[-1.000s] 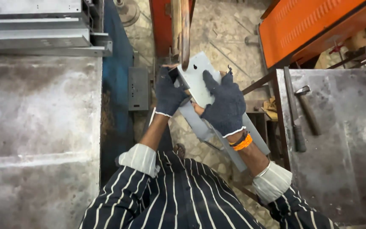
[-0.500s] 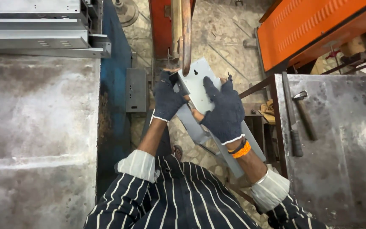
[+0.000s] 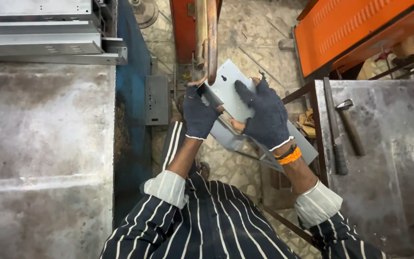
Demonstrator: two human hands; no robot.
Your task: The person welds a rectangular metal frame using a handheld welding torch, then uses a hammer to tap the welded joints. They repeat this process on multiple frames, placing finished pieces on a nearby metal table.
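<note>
Down below the camera, two hands in dark knitted gloves hold a grey sheet-metal part (image 3: 231,88). It is a long, bent piece of metal with a small keyhole slot near its top end. It slants from the top, by the machine, down to the lower right, past the right wrist.

The left hand (image 3: 198,115) is closed around the left edge of the part, near its upper end. The right hand (image 3: 264,117) lies flat on top of the part with fingers spread, pressing on it and gripping its far edge. An orange band and a dark band sit on the right wrist. Both arms wear a dark shirt with white stripes and rolled white cuffs.

The top end of the part sits just under a rusty brown bar (image 3: 212,41) that hangs down from a red machine (image 3: 184,29). The bar's tip looks very near the part, but I cannot tell if it touches.

On the left is a big steel table (image 3: 44,158) with grey metal channels (image 3: 39,43) stacked at its far end. On the right is another steel table (image 3: 389,158) with a hammer (image 3: 350,125) and a long dark tool (image 3: 334,129) lying side by side. An orange metal cover (image 3: 355,31) is at the top right.
</note>
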